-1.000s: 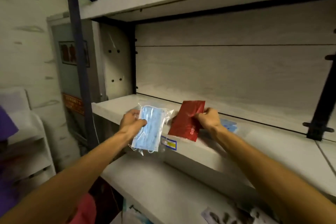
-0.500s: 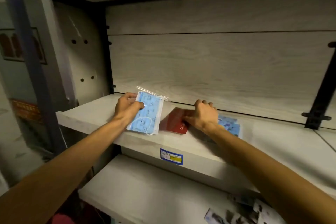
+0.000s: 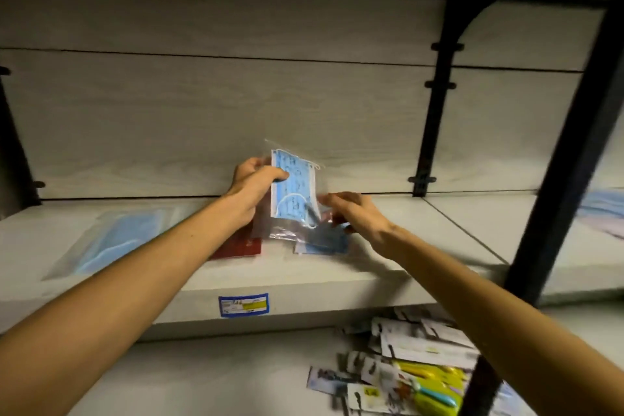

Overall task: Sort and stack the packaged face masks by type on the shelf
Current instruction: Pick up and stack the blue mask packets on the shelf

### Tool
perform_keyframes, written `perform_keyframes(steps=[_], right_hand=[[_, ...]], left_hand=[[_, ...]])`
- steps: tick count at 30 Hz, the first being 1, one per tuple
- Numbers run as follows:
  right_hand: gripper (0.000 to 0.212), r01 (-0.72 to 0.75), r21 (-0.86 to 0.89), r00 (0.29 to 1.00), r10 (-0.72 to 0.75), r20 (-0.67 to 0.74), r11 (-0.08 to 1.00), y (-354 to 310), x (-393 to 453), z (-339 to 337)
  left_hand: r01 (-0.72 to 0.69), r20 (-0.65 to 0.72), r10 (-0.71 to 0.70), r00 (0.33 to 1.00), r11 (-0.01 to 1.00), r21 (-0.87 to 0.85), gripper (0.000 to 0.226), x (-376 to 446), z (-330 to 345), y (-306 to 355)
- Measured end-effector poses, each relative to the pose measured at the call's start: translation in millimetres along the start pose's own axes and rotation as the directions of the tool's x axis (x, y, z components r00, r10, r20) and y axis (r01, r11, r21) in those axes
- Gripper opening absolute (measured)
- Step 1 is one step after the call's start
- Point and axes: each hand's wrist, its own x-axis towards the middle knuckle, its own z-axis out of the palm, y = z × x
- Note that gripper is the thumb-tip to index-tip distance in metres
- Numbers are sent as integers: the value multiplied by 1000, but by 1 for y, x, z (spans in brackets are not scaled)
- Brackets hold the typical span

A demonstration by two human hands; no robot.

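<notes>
Bagged mask (image 3: 114, 240) left on shelf (image 3: 337, 277), packet (image 3: 239, 246) right of it

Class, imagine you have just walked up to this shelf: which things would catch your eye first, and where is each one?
First, the patterned blue mask packet held upright at the centre, in the grip of the left hand, with the right hand reaching toward its lower edge. Next, the red packet lying flat on the shelf just below the left hand. Last, a pile of small carded items on the lower shelf, bottom right.

shelf label (image 3: 243, 305) blurred, nothing legible
</notes>
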Motion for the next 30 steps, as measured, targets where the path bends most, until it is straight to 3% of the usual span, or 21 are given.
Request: perform_keyframes(steps=[2,4,8,10,12,14,16,18,21,26,30], right_hand=[[44,-3,10,994,4,-107,1000,12,-13,-20],[53,-8,-4,977,7,-211,1000,23,-26,-43],[51,-54,-312,932,-64,-356,948,40,-47,-92],[54,-174,-485,923,-30,-383,857,45,-52,-108],[53,-296,-611,897,-7,-442,735,48,-52,-117],[47,-383,-692,864,-27,-503,612,49,-53,-119],[45,-398,-764,859,-86,-505,508,51,-57,-120],[44,-318,-794,877,-157,-454,518,56,-63,-124],[44,-79,-838,929,-265,-258,539,62,-81,-134],[48,197,-913,914,-405,39,357,73,-131,-143],[51,347,-910,850,-487,203,226,83,-172,-165]], left_hand=[[-13,100,6,995,998,69,51,1,29,-8],[-86,166,45,985,965,249,64,1,54,-16],[-234,275,80,958,775,587,82,-10,84,-34],[-322,322,131,937,680,658,76,-18,86,-42],[-466,420,210,883,513,721,67,-28,85,-47],[-553,512,210,833,331,765,66,-39,85,-46],[-566,540,168,825,225,793,66,-53,87,-46],[-550,530,150,835,184,814,65,-67,93,-45],[-521,497,167,852,164,838,63,-92,107,-42],[-447,395,279,875,156,881,58,-156,134,-41],[-418,356,362,861,107,902,53,-206,147,-41]])
